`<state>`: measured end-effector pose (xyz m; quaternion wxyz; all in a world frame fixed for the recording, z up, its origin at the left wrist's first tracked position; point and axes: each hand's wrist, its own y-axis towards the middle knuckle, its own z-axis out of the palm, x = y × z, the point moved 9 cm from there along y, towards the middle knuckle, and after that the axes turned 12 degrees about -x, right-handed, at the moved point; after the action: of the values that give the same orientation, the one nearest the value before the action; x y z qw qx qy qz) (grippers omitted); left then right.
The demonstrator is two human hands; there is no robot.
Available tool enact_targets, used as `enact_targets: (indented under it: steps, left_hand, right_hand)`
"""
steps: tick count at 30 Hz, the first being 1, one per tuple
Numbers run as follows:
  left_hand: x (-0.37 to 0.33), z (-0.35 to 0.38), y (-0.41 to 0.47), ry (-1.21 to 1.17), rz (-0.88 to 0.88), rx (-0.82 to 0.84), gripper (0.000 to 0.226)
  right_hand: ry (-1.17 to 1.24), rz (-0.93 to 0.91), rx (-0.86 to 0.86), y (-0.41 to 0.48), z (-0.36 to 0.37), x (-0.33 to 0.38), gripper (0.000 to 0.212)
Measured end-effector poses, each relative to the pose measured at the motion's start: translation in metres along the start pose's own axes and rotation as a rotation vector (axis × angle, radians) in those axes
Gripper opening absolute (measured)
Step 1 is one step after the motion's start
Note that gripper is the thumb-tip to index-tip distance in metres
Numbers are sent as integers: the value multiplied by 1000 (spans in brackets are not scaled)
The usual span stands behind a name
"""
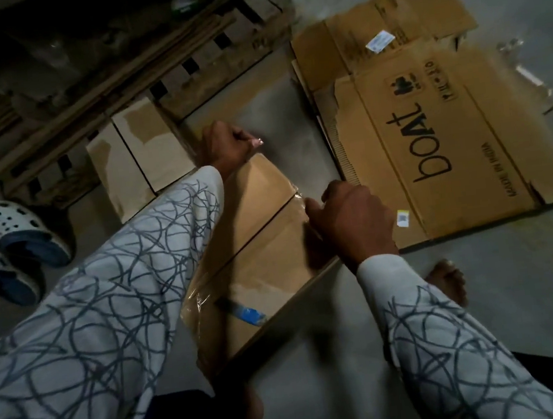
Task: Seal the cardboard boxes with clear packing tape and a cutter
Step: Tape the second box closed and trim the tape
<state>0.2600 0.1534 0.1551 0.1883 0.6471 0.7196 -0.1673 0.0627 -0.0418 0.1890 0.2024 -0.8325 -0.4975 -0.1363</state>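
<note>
Left hand (226, 142): raised past the far corner of the cardboard box (268, 269), fingers curled tight round a thin pale-tipped item (256, 141) too blurred to identify. Right hand (351, 216): knuckles up, fingers curled over the box's right edge at the seam end; fingertips hidden, so its grip cannot be determined. The box sits on the floor (293, 131), partly covered by the left sleeve. Its seam runs near-left to far-right, with clear tape (197, 299) wrinkled at the near-left end. The cutter (249, 314) lies on the box top by the near edge, blue end towards the near-right.
</note>
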Motion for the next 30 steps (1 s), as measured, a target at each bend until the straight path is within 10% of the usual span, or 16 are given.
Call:
enact_targets:
  steps: [8, 13, 17, 30]
  left_hand:
    - [27, 14, -2, 116, -94, 117, 37]
    - [46, -13, -18, 40, -318, -229, 26]
    - [22, 27, -49, -324, -168, -45, 28]
    - [21, 43, -49, -2, -17, 16, 37]
  right_hand:
    - [-106, -56, -1, -5, 9, 18, 41]
    - [-102, -77, 33, -10, 9, 20, 40]
    - [-103, -66, 36, -10, 9, 19, 38]
    - [-54, -49, -44, -31, -4, -25, 56]
